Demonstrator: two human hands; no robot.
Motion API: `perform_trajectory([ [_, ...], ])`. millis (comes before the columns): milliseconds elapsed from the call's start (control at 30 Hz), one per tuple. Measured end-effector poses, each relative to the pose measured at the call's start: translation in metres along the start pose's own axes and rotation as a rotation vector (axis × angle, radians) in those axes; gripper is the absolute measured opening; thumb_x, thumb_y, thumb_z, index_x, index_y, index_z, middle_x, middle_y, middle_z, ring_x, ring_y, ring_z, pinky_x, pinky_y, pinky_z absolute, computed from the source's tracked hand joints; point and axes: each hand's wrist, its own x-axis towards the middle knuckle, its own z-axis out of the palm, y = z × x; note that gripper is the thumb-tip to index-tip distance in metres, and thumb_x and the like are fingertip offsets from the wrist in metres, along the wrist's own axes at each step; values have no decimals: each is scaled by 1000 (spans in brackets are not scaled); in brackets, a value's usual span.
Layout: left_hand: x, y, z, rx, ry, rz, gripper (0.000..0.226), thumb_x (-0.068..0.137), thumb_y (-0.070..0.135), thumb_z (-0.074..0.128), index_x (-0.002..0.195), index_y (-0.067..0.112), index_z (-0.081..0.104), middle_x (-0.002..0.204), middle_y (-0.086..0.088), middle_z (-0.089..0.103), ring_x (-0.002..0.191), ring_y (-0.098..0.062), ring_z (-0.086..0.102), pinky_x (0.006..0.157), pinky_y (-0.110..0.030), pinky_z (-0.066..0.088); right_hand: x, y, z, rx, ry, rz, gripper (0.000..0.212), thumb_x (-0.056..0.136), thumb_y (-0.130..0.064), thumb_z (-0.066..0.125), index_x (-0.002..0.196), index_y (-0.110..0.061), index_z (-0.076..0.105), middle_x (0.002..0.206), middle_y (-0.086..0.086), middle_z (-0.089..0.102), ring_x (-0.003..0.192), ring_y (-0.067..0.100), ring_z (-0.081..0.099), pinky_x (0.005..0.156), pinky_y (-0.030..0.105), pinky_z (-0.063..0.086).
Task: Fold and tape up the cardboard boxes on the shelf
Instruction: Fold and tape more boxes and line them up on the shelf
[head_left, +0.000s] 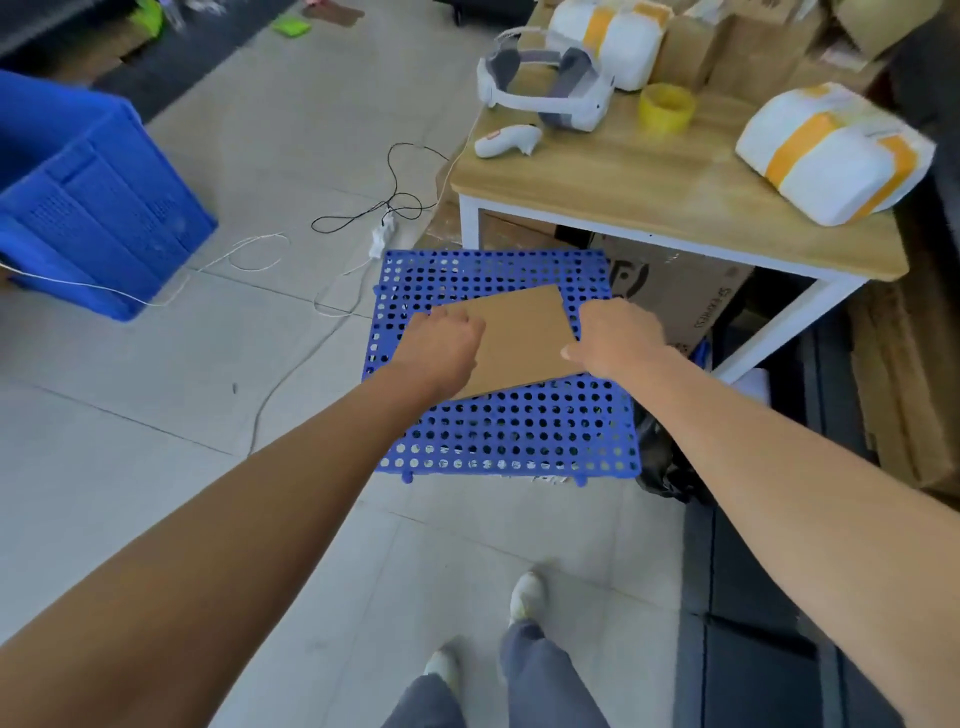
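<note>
A flat, unfolded piece of brown cardboard (522, 338) is held between both hands, just above a blue perforated plastic mat (509, 431) on the floor. My left hand (441, 348) grips its left edge with curled fingers. My right hand (618, 338) grips its right edge, thumb on the near side. A yellow roll of tape (666, 106) stands on the wooden table (649, 197) at the upper right. Folded brown boxes (727, 47) stand at the back of that table.
A blue plastic crate (88, 192) sits on the floor at the left. Cables (374, 208) trail over the tiles. The table also holds a white headset (550, 88), a controller (506, 140) and white wrapped parcels (831, 150). Flat cardboard is stacked at the right edge.
</note>
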Motion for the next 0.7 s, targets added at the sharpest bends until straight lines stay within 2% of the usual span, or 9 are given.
perform_trajectory([
  [67, 28, 0, 14, 14, -35, -23, 39, 97, 21, 50, 133, 8, 44, 129, -13, 51, 116, -32, 48, 98, -43, 38, 31, 9, 12, -15, -22, -14, 36, 93, -35, 58, 69, -12, 46, 59, 4, 45, 52, 20, 43, 50, 31, 36],
  [133, 52, -1, 31, 15, -75, -41, 39, 97, 18, 49, 134, 8, 42, 127, -13, 52, 114, -32, 49, 96, -44, 38, 58, 15, 27, -31, -60, -29, 31, 93, -37, 58, 77, -11, 51, 62, 4, 49, 59, 22, 49, 55, 33, 39],
  [200, 72, -4, 52, 10, -123, -57, 39, 98, 17, 48, 135, 8, 41, 125, -12, 52, 113, -31, 50, 97, -44, 38, 85, 21, 45, -20, -92, -38, 31, 93, -37, 58, 75, -12, 50, 65, 4, 49, 62, 23, 50, 61, 35, 40],
  [333, 104, -15, 102, -10, -224, -93, 36, 98, 21, 49, 131, 8, 43, 124, -13, 51, 115, -32, 48, 100, -45, 36, 131, 32, 87, 26, -159, -42, 38, 94, -38, 56, 67, -13, 44, 62, 4, 47, 53, 20, 45, 48, 30, 31],
  [433, 123, -25, 138, -23, -269, -130, 39, 97, 25, 51, 131, 7, 42, 129, -14, 49, 118, -33, 47, 102, -46, 34, 159, 36, 118, 54, -205, -31, 35, 94, -42, 53, 82, -10, 55, 70, 7, 54, 61, 22, 52, 55, 33, 42],
  [533, 139, -30, 168, -87, -298, -188, 42, 96, 28, 52, 130, 5, 42, 129, -15, 46, 115, -34, 49, 98, -46, 37, 181, 40, 148, 77, -244, 3, 37, 95, -44, 52, 93, -7, 55, 74, 8, 52, 64, 23, 52, 58, 34, 44],
  [600, 148, -31, 185, -178, -315, -243, 44, 95, 29, 54, 130, 5, 41, 131, -15, 43, 113, -35, 50, 95, -46, 39, 191, 43, 167, 129, -269, 52, 46, 94, -46, 52, 111, -4, 53, 96, 13, 55, 78, 27, 56, 68, 37, 49],
  [667, 156, -31, 196, -306, -325, -316, 50, 95, 28, 55, 134, 4, 35, 137, -16, 38, 111, -35, 52, 92, -46, 44, 199, 48, 183, 196, -288, 92, 57, 93, -47, 53, 125, -1, 47, 123, 19, 48, 97, 32, 55, 84, 42, 50],
  [700, 159, -31, 201, -373, -328, -358, 54, 94, 27, 56, 136, 4, 32, 139, -17, 35, 111, -36, 52, 92, -47, 46, 203, 49, 189, 228, -293, 106, 60, 92, -48, 53, 129, 0, 46, 130, 20, 45, 101, 32, 54, 88, 43, 49],
])
